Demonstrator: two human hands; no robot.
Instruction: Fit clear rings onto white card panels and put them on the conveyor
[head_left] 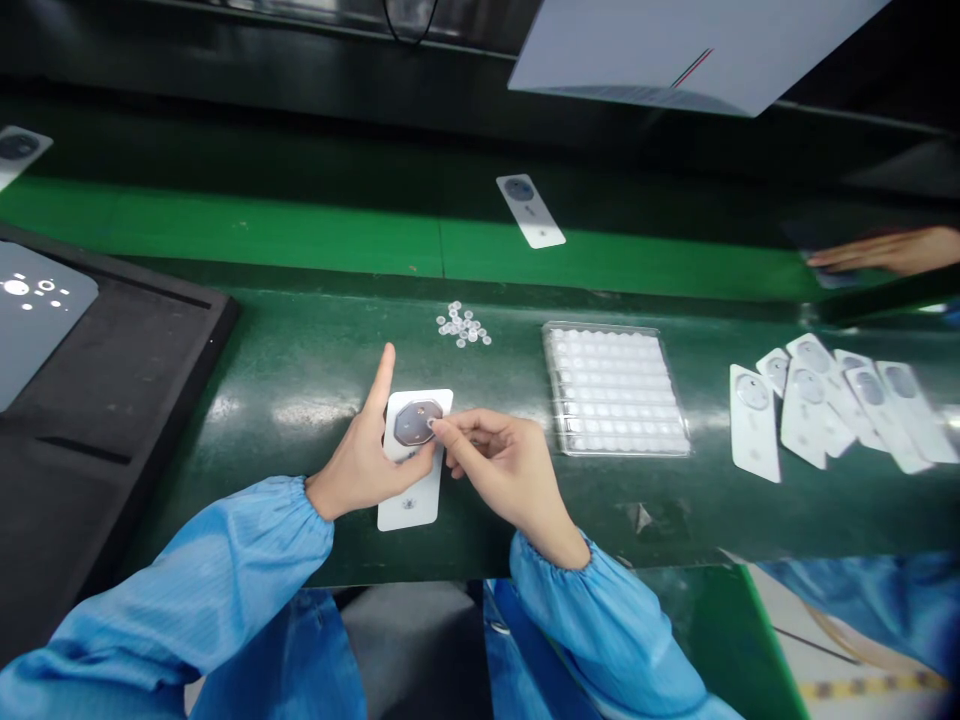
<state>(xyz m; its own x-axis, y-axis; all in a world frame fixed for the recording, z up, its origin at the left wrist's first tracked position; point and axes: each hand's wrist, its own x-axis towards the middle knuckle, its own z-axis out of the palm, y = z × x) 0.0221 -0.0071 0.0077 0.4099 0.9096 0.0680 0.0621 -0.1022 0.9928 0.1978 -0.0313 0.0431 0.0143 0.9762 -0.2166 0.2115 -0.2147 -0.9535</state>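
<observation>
A white phone-back-shaped panel (pixel 421 490) with a dark octagonal camera-like area (pixel 415 422) lies on the green bench in front of me. My left hand (pixel 375 445) holds it from the left, thumb across its middle and index finger stretched away past its upper left corner. From the right, my right hand (pixel 502 455) pinches thumb and index finger together at the right edge of the dark area. A small, pale, round piece shows at those fingertips, partly hidden. Beyond the panel lies a loose pile of small clear discs (pixel 463 328).
A clear tray (pixel 551 375) with rows of white pieces stands right of my hands. Several similar panels (pixel 754 425) overlap farther right. Another panel (pixel 531 212) lies on the green strip behind. A black board (pixel 180 340) borders the left. Another person's hand (pixel 900 250) is at far right.
</observation>
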